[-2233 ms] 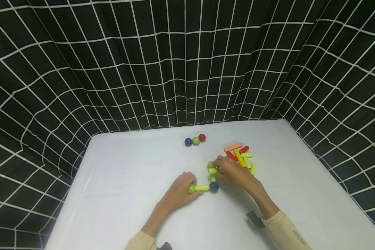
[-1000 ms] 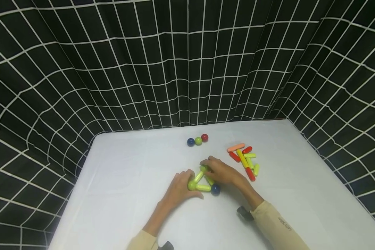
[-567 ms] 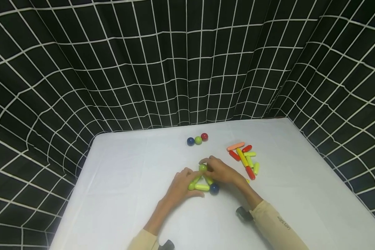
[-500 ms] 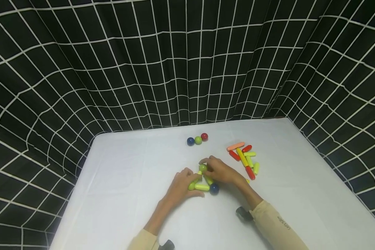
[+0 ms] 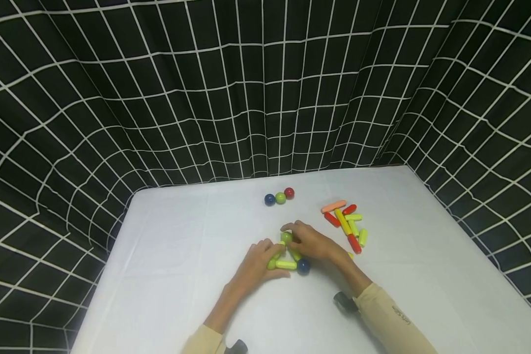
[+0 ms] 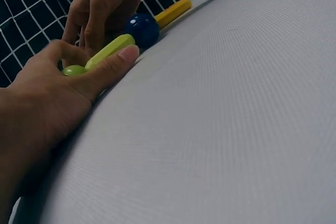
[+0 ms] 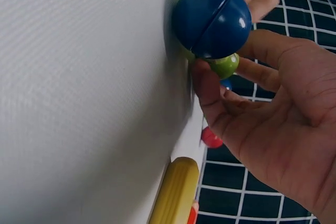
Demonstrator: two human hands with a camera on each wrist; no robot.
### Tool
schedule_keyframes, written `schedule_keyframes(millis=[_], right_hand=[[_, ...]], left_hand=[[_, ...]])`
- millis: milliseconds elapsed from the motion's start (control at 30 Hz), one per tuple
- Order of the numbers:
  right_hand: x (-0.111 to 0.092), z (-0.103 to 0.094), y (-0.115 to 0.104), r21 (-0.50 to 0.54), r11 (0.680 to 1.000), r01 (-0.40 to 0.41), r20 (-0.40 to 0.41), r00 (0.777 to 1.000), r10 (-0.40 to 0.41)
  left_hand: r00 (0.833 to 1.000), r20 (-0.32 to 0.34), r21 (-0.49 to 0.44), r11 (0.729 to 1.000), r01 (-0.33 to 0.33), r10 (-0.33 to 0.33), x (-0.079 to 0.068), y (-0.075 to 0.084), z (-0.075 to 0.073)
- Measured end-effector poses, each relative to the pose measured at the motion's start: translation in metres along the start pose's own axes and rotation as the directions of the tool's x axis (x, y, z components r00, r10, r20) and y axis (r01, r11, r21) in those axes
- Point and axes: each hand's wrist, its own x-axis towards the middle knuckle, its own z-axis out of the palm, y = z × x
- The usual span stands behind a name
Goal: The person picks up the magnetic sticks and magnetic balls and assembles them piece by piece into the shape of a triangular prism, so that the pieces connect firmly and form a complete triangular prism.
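Observation:
Three lime-green magnetic rods and three balls form a triangle on the white table. Its front rod [image 5: 286, 265] runs from a green ball [image 5: 272, 264] at the left corner to a dark blue ball [image 5: 303, 267] at the right. Another green ball [image 5: 286, 237] is the far corner. My left hand [image 5: 254, 263] grips the left corner, fingers over the left rod [image 6: 73, 70] side and thumb along the front rod. My right hand [image 5: 313, 242] pinches the far ball, index finger behind it and thumb in front. The right rod [image 5: 296, 255] is partly hidden by that hand.
Beyond the hands lie a blue ball [image 5: 270, 199], a green ball [image 5: 280, 198] and a red ball [image 5: 289, 193] in a row. Several loose rods [image 5: 342, 222] are piled at the right. A yellow rod [image 7: 176, 190] lies by my right wrist. A black gridded curtain [image 5: 265, 98] surrounds the table.
My right hand has moved left with the far ball and its rods, and the rods now meet in a triangle. My left fingers have reached over the left rod. The last half second shows little movement.

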Motion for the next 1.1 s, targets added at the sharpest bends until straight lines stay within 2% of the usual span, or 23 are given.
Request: schedule_keyframes(millis=[133, 233, 333, 467, 533, 633, 733, 833, 967, 1033, 1100], right_hand=[[-0.006, -0.001, 0.002, 0.015, 1.000, 0.019, -0.006, 1.000, -0.019], [-0.013, -0.004, 0.006, 0.040, 0.999, 0.029, -0.017, 0.999, -0.029], [-0.024, -0.015, 0.014, 0.051, 0.998, 0.025, -0.063, 0.998, -0.021], [-0.045, -0.038, 0.023, -0.013, 1.000, -0.001, -0.156, 0.988, -0.001], [-0.055, -0.047, 0.026, -0.056, 0.998, -0.018, -0.157, 0.987, 0.009], [-0.068, -0.052, 0.033, -0.118, 0.992, -0.046, -0.103, 0.994, 0.034], [-0.076, -0.050, 0.039, -0.161, 0.985, -0.068, -0.047, 0.997, 0.061], [-0.081, -0.045, 0.043, -0.193, 0.977, -0.094, -0.044, 0.995, 0.088], [-0.082, -0.038, 0.048, -0.251, 0.960, -0.124, -0.120, 0.988, 0.097], [-0.081, -0.036, 0.050, -0.280, 0.949, -0.146, -0.183, 0.978, 0.096], [-0.081, -0.037, 0.054, -0.266, 0.947, -0.180, -0.229, 0.966, 0.119]], left_hand=[[0.998, 0.018, -0.046, 0.997, 0.062, -0.061, 0.000, 0.001, -0.002], [0.992, 0.061, -0.102, 0.988, 0.116, -0.110, 0.000, 0.004, -0.005], [0.986, 0.120, -0.154, 0.978, 0.137, -0.119, 0.000, 0.005, -0.009], [0.981, 0.160, -0.222, 0.965, 0.140, -0.105, -0.003, 0.002, -0.016], [0.982, 0.159, -0.253, 0.957, 0.144, -0.106, -0.005, 0.000, -0.018], [0.983, 0.145, -0.290, 0.945, 0.150, -0.112, -0.005, -0.001, -0.019], [0.985, 0.129, -0.321, 0.936, 0.147, -0.111, -0.004, -0.001, -0.016], [0.987, 0.119, -0.322, 0.936, 0.139, -0.106, -0.002, -0.003, -0.012], [0.989, 0.105, -0.301, 0.945, 0.131, -0.104, -0.002, -0.003, -0.011], [0.990, 0.096, -0.289, 0.949, 0.123, -0.100, -0.002, -0.003, -0.011], [0.991, 0.091, -0.285, 0.951, 0.117, -0.094, -0.003, -0.002, -0.011]])
